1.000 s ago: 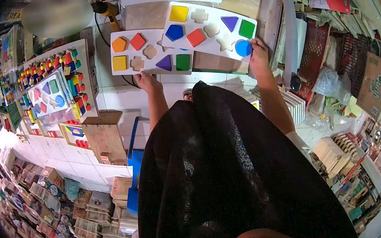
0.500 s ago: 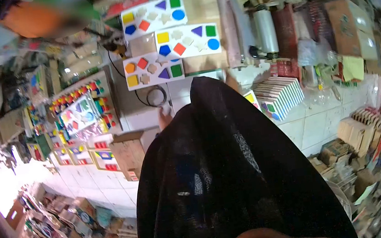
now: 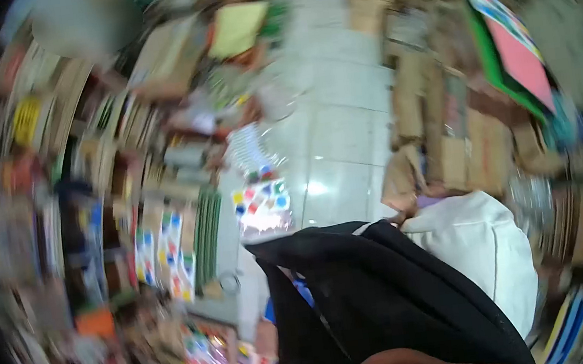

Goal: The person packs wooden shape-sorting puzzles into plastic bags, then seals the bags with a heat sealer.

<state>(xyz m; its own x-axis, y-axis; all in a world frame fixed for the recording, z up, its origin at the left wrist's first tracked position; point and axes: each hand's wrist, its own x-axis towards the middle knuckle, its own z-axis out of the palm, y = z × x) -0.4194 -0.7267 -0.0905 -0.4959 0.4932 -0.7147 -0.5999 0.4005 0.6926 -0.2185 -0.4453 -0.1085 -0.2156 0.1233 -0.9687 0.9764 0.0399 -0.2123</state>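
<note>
A black head covering [image 3: 384, 287] fills the lower middle of the head view and hides most of my body. Beside it on the right bulges a white cloth [image 3: 479, 253], perhaps a sleeve. At its upper left edge shows a small skin-coloured bit, perhaps part of my right hand [image 3: 399, 218]; its fingers do not show clearly. A purple thing [image 3: 428, 200] lies close to it; I cannot make out what it is. My left hand cannot be made out. Ahead on the floor, a shape board [image 3: 263, 201] with coloured pieces lies near a striped stack of boards [image 3: 250, 151].
White floor tiles [image 3: 336, 133] run away from me between crowded sides. Shape boards [image 3: 174, 247] lie at the left near a green-edged stack [image 3: 207, 232]. Cardboard boxes [image 3: 488, 150] and a pink sheet [image 3: 518, 56] line the right. Shelves [image 3: 85, 134] stand at far left.
My view has swung to the right, so the shape boards now lie at the left. The white cloth has come into view. The picture is more blurred.
</note>
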